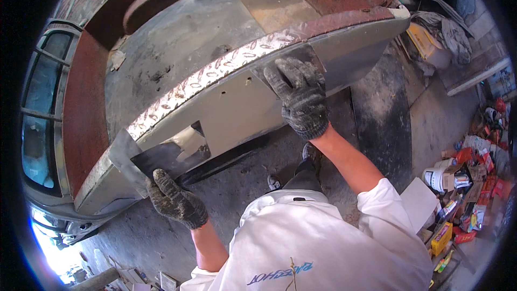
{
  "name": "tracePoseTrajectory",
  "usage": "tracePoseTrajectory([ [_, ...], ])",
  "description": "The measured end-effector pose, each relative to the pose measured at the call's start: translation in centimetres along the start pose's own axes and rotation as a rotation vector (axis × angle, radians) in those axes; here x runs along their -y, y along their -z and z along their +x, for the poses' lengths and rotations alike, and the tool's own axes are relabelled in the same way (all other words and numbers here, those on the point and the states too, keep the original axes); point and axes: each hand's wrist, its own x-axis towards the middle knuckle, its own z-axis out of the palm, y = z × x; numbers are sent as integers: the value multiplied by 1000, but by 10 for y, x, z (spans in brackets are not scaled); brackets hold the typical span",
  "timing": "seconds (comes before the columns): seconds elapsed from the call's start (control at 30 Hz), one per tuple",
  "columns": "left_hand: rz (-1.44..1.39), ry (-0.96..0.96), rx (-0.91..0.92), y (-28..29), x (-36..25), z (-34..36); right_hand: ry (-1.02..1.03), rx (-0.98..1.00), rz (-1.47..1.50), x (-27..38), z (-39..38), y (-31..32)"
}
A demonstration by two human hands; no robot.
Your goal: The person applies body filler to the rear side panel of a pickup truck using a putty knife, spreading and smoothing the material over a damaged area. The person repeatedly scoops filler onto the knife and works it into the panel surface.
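Observation:
A tailgate (237,113) in beige and grey paint, with a diamond-plate strip (215,78) along its top edge, stretches across in front of me. My right hand (301,94), in a dark grey knit glove, lies with fingers stretched over a dark patch (314,56) on its face. My left hand (175,199), gloved alike, has its fingers at the lower corner of a thin grey sheet (125,153) that sticks up past the top edge. Beside that sheet is a dark, partly shiny area (161,157) on the panel. Part of the left hand's grip is hidden.
Beyond the tailgate lies a worn truck bed (177,37) with rusty red side walls (83,113). Another vehicle (46,108) stands at the left. Boxes, a white bucket (433,179) and mixed clutter cover the floor at the right. A dark mat (382,110) lies under the tailgate's right part.

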Motion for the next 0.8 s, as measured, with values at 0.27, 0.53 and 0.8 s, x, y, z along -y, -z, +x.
tracePoseTrajectory([
  [0.27,12,54,70,-3,-6,-1,71,-21,-6,-6,-12,-21],
  [0.53,-99,177,78,-5,-9,1,51,-22,-10,-11,-40,-41],
  [0.8,-77,175,73,1,-7,0,-21,26,36,-2,-41,-12],
])
